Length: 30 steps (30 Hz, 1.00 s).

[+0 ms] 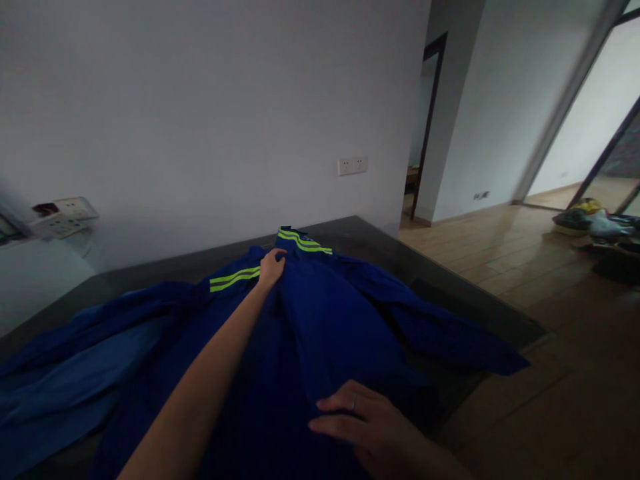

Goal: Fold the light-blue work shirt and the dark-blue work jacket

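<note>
A dark blue jacket [345, 313] with yellow-green stripes lies spread out, its collar end toward the wall and its sleeves out to both sides. My left hand [273, 267] reaches to the upper front near the collar, its fingers closed on the cloth there. Lower down, my right hand [367, 423], with a ring on one finger, has its fingertips on the jacket's front edge, seemingly pinching it. The lower part of the jacket is dark and hard to make out.
The jacket lies on a dark tabletop [425, 267] against a pale wall [225, 120]. Lighter blue cloth [75, 387] is at the left. Wall sockets [353, 165] and a power strip [67, 217] show behind. Bagged items [600, 223] sit on the wooden floor [500, 253] at right.
</note>
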{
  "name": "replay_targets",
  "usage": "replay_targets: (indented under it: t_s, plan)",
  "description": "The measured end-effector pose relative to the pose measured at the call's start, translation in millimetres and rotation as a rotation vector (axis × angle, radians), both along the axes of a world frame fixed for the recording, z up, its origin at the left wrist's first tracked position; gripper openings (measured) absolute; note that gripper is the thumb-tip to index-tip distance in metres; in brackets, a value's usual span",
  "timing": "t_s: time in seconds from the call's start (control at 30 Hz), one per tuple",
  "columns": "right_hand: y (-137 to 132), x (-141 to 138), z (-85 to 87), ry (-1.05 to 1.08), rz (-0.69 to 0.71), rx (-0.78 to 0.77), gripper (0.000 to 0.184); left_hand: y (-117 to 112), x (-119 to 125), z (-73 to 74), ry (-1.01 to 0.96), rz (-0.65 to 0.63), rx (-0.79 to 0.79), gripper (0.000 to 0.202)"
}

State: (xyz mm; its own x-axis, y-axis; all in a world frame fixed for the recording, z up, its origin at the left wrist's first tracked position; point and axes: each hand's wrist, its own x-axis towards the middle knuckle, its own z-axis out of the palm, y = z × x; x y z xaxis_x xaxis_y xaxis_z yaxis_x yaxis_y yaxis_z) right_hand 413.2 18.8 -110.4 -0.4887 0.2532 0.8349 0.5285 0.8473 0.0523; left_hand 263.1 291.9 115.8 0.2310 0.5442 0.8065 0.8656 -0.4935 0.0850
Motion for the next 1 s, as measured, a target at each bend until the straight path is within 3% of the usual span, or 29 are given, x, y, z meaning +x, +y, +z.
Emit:
replay_targets:
  t_s: [0.1,0.2,0.27,0.33,0.4,0.47,0.57,0.7,0.77,0.83,0.9,1.0]
  plan:
    - [-6.7,4.6,7.3,-0.158,0.106,-0.167,0.029,-2.5,-36.2,-22.2,0.077,0.099,-0.118,0.029]
    - [-8.5,32.1,23.3,-0.027,0.044,-0.283,0.028,-12.6,-56.2,-41.7,0.132,0.169,-0.178,0.023]
    - [-4.9,63.2,34.3,0.134,-0.160,-0.236,0.026,-25.5,-57.5,-48.2,0.177,0.170,-0.143,0.026]
    - [1.8,98.9,40.6,0.249,-0.481,-0.141,0.028,-42.7,-49.1,-51.8,0.253,0.120,-0.051,0.029]
    - [9.5,132.2,40.3,0.288,-0.860,-0.096,0.033,-61.8,-33.4,-57.8,0.353,0.008,0.022,0.030]
    - [16.6,156.6,34.3,0.262,-1.136,-0.127,0.040,-79.9,-14.9,-70.7,0.451,-0.139,0.020,0.032]
    - [25.4,172.0,23.5,0.162,-1.284,-0.253,0.040,-99.1,7.5,-103.9,0.601,-0.284,-0.068,0.044]
    - [28.0,170.2,29.1,0.165,-1.345,-0.369,0.017,-108.6,16.1,-149.5,0.769,-0.329,-0.193,0.062]
    - [22.9,172.4,46.5,0.200,-1.375,-0.319,0.023,-110.6,13.7,-161.9,0.785,-0.335,-0.198,0.062]
    - [15.5,181.3,74.2,0.242,-1.405,-0.212,0.027,-112.8,9.9,-166.7,0.778,-0.344,-0.190,0.061]
    - [9.0,197.1,110.5,0.338,-1.430,-0.096,0.030,-114.7,6.3,-167.4,0.777,-0.371,-0.195,0.061]
    - [7.4,228.6,171.6,0.436,-1.356,0.089,0.033,-115.2,2.8,-167.2,0.762,-0.425,-0.205,0.062]
